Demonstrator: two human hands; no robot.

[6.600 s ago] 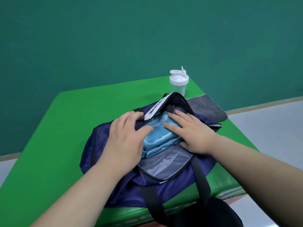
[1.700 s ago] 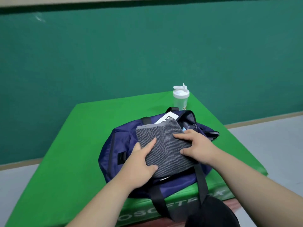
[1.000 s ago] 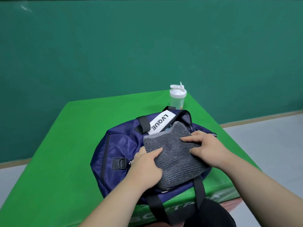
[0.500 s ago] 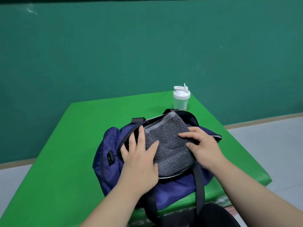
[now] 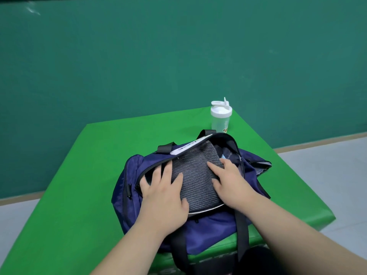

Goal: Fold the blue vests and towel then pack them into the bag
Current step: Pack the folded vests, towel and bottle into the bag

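Pressing flat with spread fingers, left hand [image 5: 162,193] and right hand [image 5: 230,179] flank the towel [image 5: 195,175] inside the bag [image 5: 210,225].

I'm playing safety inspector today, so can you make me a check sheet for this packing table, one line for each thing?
Surface: bright green padded table; the bag sits on it.
Job's things: navy blue fabric duffel bag, unzipped; grey ribbed folded towel lies in its opening; blue vests hidden, cannot confirm.
Clutter: clear plastic shaker bottle with white lid, upright behind the bag.
Hands: left hand flat across the towel's left edge and the bag's rim; right hand flat on the towel's right side; fingers straight.
Cables: nothing seen.
Surroundings: dark teal wall; pale grey floor.
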